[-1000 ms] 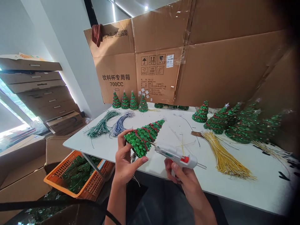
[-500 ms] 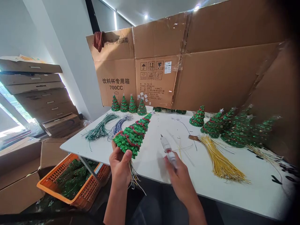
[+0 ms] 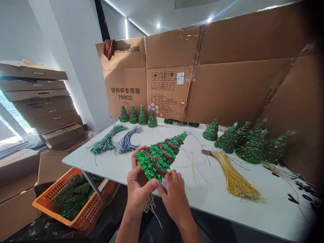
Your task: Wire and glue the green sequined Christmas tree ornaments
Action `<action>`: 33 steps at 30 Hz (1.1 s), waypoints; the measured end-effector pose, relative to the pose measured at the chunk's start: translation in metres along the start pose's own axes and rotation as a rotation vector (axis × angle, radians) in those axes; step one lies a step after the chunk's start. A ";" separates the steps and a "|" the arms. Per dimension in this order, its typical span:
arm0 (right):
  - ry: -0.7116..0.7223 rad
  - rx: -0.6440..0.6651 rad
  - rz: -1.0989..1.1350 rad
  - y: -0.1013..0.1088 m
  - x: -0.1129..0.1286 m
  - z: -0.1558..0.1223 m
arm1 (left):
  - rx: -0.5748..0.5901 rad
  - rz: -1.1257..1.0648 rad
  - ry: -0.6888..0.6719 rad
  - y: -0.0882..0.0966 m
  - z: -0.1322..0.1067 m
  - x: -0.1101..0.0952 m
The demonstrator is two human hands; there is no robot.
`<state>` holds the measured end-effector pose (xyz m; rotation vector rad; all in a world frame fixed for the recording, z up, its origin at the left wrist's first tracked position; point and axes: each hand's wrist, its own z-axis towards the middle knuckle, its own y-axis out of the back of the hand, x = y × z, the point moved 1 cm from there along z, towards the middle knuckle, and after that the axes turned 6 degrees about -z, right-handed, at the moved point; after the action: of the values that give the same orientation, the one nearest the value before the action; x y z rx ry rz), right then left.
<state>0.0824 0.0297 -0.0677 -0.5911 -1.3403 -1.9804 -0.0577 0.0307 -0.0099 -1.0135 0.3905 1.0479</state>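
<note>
My left hand (image 3: 140, 189) grips a small green Christmas tree (image 3: 162, 155) by its base, fingers behind and thumb in front. Red garland winds round the tree, which tilts with its tip up to the right. Loose white and yellow wires (image 3: 152, 204) hang below the base. Close against the tree's lower right side, my right hand (image 3: 174, 195) is closed on a whitish pen-like tool (image 3: 164, 184), now mostly hidden by fingers and tree. Where its tip touches cannot be made out.
On the white table (image 3: 202, 194) lie a yellow wire bundle (image 3: 231, 175), a green bundle (image 3: 106, 141) and a blue one (image 3: 129, 140). Finished-looking trees (image 3: 253, 145) stand right, others at the back left. A cardboard wall (image 3: 164, 91) closes the back. An orange basket (image 3: 78, 216) sits below left.
The tree has moved right and tipped further over. My right hand has come left with the pen-like tool, from apart to right against the tree's base.
</note>
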 end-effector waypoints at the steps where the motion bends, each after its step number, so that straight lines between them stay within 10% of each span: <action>1: -0.005 -0.007 0.022 0.001 0.000 0.000 | 0.015 -0.005 -0.002 -0.002 0.000 0.000; 11: -0.255 -0.250 0.627 0.050 0.031 -0.009 | 0.206 0.057 0.055 -0.010 0.000 -0.002; 16: -0.385 -0.181 1.396 0.063 0.069 -0.018 | 0.362 0.122 0.129 -0.016 0.002 -0.001; 33: -0.488 -0.323 1.510 0.064 0.086 -0.023 | 0.535 0.174 0.160 -0.019 0.002 -0.002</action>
<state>0.0712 -0.0310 0.0223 -1.6622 -0.3817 -0.7495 -0.0432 0.0289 0.0021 -0.5888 0.8520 0.9449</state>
